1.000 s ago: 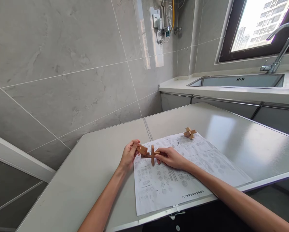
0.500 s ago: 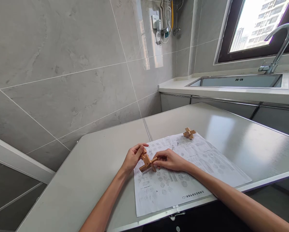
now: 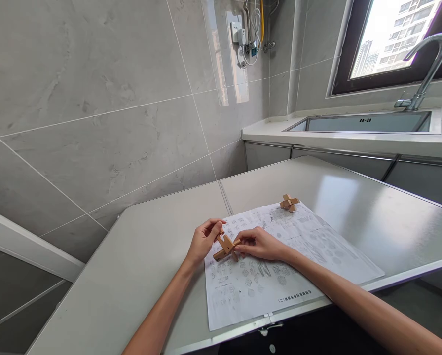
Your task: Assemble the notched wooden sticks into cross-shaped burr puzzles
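A wooden cross-shaped puzzle (image 3: 225,246) is held between both hands just above a printed instruction sheet (image 3: 280,266). My left hand (image 3: 202,240) pinches its upper left end with thumb and fingers. My right hand (image 3: 260,244) grips its right end with curled fingers. A second, assembled wooden puzzle (image 3: 289,202) lies on the far edge of the sheet, apart from both hands.
The sheet lies on a grey table (image 3: 139,266) whose near edge runs below my arms. Behind it stand a tiled wall, a counter with a steel sink (image 3: 361,123) and a curved faucet (image 3: 426,64) under a window.
The puzzle has been turned from a flat cross to a tilted one and lowered slightly toward the sheet. Both hands shifted a little with it.
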Available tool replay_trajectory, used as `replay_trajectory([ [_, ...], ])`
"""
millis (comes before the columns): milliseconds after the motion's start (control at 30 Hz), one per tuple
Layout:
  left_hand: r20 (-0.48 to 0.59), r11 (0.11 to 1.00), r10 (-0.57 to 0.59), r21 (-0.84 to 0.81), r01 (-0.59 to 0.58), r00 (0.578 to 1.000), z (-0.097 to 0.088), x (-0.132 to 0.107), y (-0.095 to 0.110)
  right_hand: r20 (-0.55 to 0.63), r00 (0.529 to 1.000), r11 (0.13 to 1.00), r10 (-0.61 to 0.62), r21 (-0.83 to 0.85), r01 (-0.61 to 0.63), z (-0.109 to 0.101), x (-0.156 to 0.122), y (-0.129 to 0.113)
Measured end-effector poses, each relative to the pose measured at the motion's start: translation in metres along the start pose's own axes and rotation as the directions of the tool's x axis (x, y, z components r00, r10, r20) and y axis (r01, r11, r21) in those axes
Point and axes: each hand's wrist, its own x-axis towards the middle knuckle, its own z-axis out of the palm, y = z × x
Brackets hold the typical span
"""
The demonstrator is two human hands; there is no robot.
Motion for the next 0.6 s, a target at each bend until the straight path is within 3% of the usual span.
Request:
replay_trajectory([
  [600, 0.129, 0.995, -0.072, 0.071, 0.063, 0.989, 0.0017, 0.0000, -0.0027, 0.000, 1.000, 0.999, -0.014, -0.053, 0.014, 0.0007, -0.0005, 0.0073],
])
